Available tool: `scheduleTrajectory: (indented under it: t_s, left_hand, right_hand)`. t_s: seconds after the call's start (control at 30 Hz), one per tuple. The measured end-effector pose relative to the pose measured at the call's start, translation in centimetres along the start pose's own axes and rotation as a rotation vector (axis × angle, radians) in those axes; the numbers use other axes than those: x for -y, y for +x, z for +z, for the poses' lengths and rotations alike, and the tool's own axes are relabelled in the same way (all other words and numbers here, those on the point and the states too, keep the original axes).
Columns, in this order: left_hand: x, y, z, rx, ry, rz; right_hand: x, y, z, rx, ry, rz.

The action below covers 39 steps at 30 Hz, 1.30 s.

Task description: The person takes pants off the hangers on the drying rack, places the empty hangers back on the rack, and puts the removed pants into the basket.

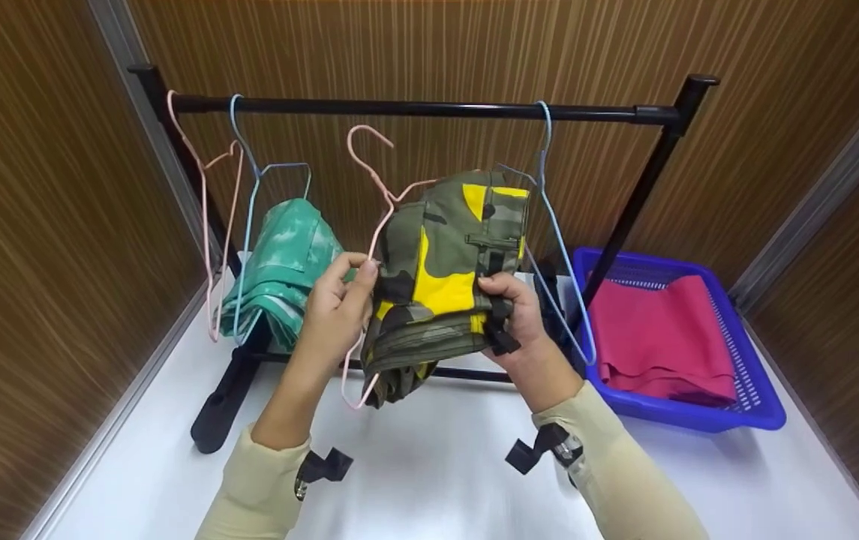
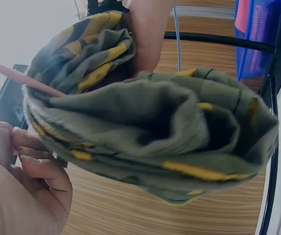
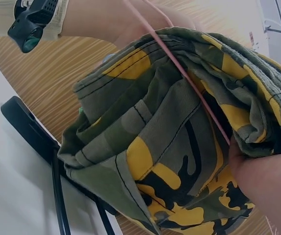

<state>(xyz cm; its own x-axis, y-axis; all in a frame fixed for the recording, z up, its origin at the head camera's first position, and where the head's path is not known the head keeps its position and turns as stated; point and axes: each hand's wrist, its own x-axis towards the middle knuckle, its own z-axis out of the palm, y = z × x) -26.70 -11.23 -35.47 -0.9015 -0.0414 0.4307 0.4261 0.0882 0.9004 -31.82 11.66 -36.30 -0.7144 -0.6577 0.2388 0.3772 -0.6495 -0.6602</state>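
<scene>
A folded camouflage garment (image 1: 444, 262) in green, black and yellow hangs over a pink clothes hanger (image 1: 380, 184), in front of the rack's bar. The hanger's hook is apart from the bar. My left hand (image 1: 331, 311) pinches the hanger's wire at the garment's left edge. My right hand (image 1: 523, 315) grips the garment's right side, thumb on its front and fingers hidden behind. In the left wrist view, folds of the garment (image 2: 145, 112) show from the side. The hanger's wire (image 3: 179, 68) runs into the cloth in the right wrist view.
A black rack bar (image 1: 414, 109) carries a pink hanger (image 1: 204, 210) and a blue hanger (image 1: 249, 225) at left, with another blue hanger (image 1: 564, 255) at right. Green cloth (image 1: 286, 247) hangs at left. A purple basket (image 1: 763, 390) holds red cloth (image 1: 662, 337).
</scene>
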Motion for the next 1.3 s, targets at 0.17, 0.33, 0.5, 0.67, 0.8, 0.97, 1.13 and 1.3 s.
scheduleTrajectory:
  t_s: [0.17,0.33,0.5,0.67,0.8,0.97,1.13,1.3]
  left_hand:
    - [0.2,0.0,-0.2,-0.025,0.064,-0.026]
    - [0.9,0.0,-0.4,-0.052,0.223,-0.001]
    - [1.6,-0.3,-0.8,-0.083,0.259,0.062]
    - [1.9,-0.4,-1.0,-0.122,0.247,0.069]
    - [2.1,-0.3,-1.2,-0.131,0.237,0.042]
    - [2.1,-0.2,-1.6,-0.12,0.208,0.002]
    - [2.0,-0.4,-1.7,-0.128,0.221,-0.024]
    - [2.5,-0.8,-1.4,-0.106,0.288,-0.025]
  right_hand:
    - [0.1,-0.1,0.2,0.036,0.003,-0.009]
    - [0.2,-0.3,0.6,0.151,0.072,-0.015]
    - [0.4,-0.7,1.5,0.306,0.169,-0.042]
    - [0.7,-1.4,2.5,0.374,0.189,-0.111]
    - [0.9,-1.9,3.4,0.368,0.213,-0.179]
    - [1.3,-2.1,3.9,0.347,0.275,-0.234]
    - [1.5,-2.0,3.5,0.277,0.328,-0.215]
    - [1.5,-2.5,2.9,0.177,0.353,-0.263]
